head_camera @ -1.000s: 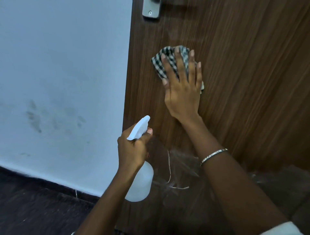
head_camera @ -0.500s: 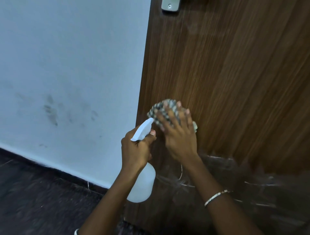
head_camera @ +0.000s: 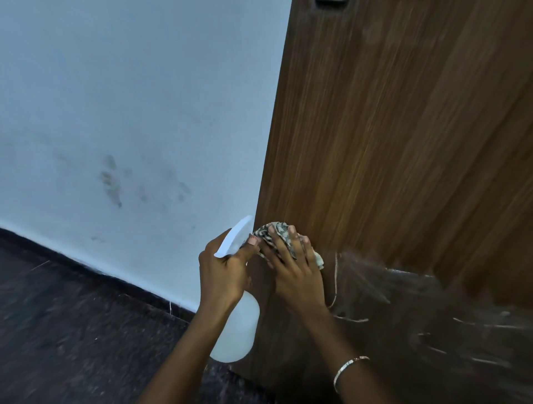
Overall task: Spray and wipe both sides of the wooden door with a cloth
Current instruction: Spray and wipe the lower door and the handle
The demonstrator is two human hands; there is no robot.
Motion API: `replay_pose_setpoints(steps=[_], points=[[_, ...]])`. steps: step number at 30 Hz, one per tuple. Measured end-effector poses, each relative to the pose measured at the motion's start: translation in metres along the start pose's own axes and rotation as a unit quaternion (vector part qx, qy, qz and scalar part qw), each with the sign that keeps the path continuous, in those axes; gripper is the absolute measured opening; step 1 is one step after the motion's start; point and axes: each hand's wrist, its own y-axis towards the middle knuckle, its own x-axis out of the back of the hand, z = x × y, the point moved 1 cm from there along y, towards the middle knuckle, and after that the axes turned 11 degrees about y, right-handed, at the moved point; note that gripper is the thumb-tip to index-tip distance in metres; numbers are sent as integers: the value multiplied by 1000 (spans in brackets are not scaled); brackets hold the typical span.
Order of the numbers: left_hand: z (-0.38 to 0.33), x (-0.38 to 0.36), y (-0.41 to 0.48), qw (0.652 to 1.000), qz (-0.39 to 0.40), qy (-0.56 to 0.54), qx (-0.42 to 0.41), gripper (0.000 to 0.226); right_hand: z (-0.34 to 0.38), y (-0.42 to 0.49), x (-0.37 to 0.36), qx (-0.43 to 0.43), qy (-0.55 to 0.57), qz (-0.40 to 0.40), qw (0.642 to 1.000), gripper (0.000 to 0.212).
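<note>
The brown wooden door [head_camera: 403, 144] fills the right half of the view. My right hand [head_camera: 294, 271] presses a black-and-white checked cloth [head_camera: 281, 233] flat against the door near its left edge, fingers spread and mostly straight over the cloth. My left hand [head_camera: 225, 274] grips the neck of a white spray bottle [head_camera: 236, 331], thumb up by the white trigger head [head_camera: 235, 236]. The two hands are almost touching. A bangle sits on my right wrist.
A pale blue wall [head_camera: 129, 115] with dark smudges stands left of the door. Dark stone floor [head_camera: 72, 331] lies below it. Clear plastic film [head_camera: 432, 317] clings to the lower part of the door. A metal handle plate [head_camera: 331, 3] shows at the top edge.
My right hand has slid the cloth down the door, from below the handle plate to level with the spray bottle's head. The view has tilted downward. My left hand keeps its hold on the bottle.
</note>
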Motion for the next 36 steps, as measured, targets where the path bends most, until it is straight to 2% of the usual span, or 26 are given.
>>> replay_pose_setpoints(steps=[2, 5, 8, 10, 13, 15, 18, 21, 24, 27, 29, 31, 34, 36], points=[[2, 2, 2, 1000, 3, 5, -4, 28, -1, 6, 5, 1, 1, 5, 1000, 81], [0, 3, 3, 1000, 5, -26, -7, 8, -7, 50, 37, 2, 12, -37, 999, 75], [2, 1, 4, 999, 2, -34, -3, 8, -23, 120, 80, -61, 23, -116, 991, 65], [4, 0, 5, 1000, -6, -23, 2, 21, -29, 152, 98, -92, 14, -145, 985, 57], [4, 0, 5, 1000, -6, -26, -8, 17, -23, 153, 91, -91, 8, -163, 982, 55], [4, 1, 5, 999, -1, -31, -20, 9, -10, 127, 64, -37, 13, -130, 991, 63], [7, 6, 3, 999, 7, -24, -21, 9, 4, 62, 15, 71, -4, -32, 997, 82], [9, 8, 1, 1000, 9, 21, -21, 24, 6, 19, -1, 95, -13, 5, 995, 83], [10, 8, -3, 999, 19, 17, -31, 14, -7, 28, 18, 100, -12, 23, 995, 78], [7, 10, -4, 999, 24, -8, -35, 17, -45, 50, 61, 21, -13, -44, 999, 71], [5, 10, -5, 999, 25, -4, -32, 14, -71, 62, 95, -86, -12, -103, 991, 62], [3, 9, -5, 999, 24, -1, -32, 13, -81, 69, 115, -186, -6, -168, 968, 57], [3, 7, -6, 999, 25, -4, -27, 11, -56, 79, 105, -284, 4, -233, 930, 56], [4, 6, -5, 999, 21, -9, -22, 11, -28, 83, 79, -281, 22, -215, 935, 57]])
